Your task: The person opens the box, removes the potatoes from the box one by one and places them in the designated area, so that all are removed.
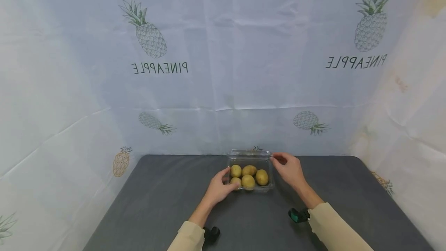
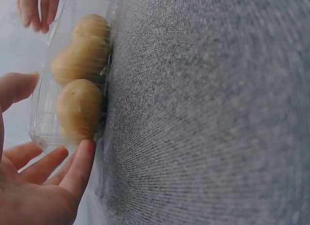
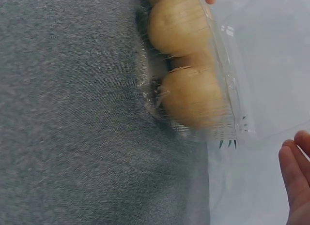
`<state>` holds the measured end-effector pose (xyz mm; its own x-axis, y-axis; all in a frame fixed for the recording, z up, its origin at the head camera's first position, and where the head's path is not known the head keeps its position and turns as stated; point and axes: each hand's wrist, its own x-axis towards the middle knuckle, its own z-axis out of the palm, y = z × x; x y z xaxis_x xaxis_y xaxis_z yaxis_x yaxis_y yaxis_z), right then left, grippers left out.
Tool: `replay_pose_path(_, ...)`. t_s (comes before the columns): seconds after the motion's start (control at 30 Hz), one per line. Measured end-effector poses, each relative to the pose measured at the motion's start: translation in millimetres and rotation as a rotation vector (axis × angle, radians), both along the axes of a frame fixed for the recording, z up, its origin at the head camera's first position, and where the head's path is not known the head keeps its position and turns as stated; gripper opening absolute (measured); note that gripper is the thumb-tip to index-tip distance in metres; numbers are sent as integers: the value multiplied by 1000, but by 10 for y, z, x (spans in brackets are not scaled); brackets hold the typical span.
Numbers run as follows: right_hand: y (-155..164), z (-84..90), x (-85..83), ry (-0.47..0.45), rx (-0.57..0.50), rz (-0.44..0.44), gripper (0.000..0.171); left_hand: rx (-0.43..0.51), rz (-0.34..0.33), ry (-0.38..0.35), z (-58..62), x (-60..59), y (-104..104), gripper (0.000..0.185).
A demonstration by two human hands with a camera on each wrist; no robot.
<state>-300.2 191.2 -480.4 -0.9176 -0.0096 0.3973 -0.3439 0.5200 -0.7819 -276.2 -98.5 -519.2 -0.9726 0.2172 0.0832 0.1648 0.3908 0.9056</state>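
Note:
A clear plastic clamshell container [image 1: 269, 184] stands on the table with several yellow potatoes [image 1: 248, 181] inside. Its hinged clear lid [image 1: 240, 152] is raised along the far side. My left hand [image 1: 218, 189] grips the container's left end, thumb near the rim and fingers against the end wall, as the left wrist view shows. At the lid's right corner, my right hand [image 1: 289, 169] pinches the edge between thumb and fingers. The right wrist view has only some fingertips [image 3: 292, 159] beside the lid's edge; the thumb is out of sight there.
Dark grey cloth covers the table [image 1: 167, 196]. Behind it and at both sides hangs a pale curtain [image 1: 223, 88] printed with pineapples and mirrored lettering. The container sits near the table's far edge. Dark devices [image 1: 299, 215] are worn at both wrists.

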Motion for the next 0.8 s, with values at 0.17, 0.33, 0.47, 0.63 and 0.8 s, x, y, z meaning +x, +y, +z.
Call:
replay_pose_path(0.17,-4,31,-58,-17,-31,1,30,4,10,8,1,2,19,75)
replay_pose_path(0.33,6,35,-145,-8,-52,-4,28,-2,13,-5,3,0,43,76)
replay_pose_path(0.47,-2,30,-209,-31,-73,-19,29,-44,10,-3,6,-8,35,76)
replay_pose_path(0.63,-48,26,-289,-59,-110,-42,31,-64,7,-3,14,-15,10,75)
replay_pose_path(0.8,-81,3,-366,-95,-148,-56,32,-51,6,-6,8,-9,6,75)
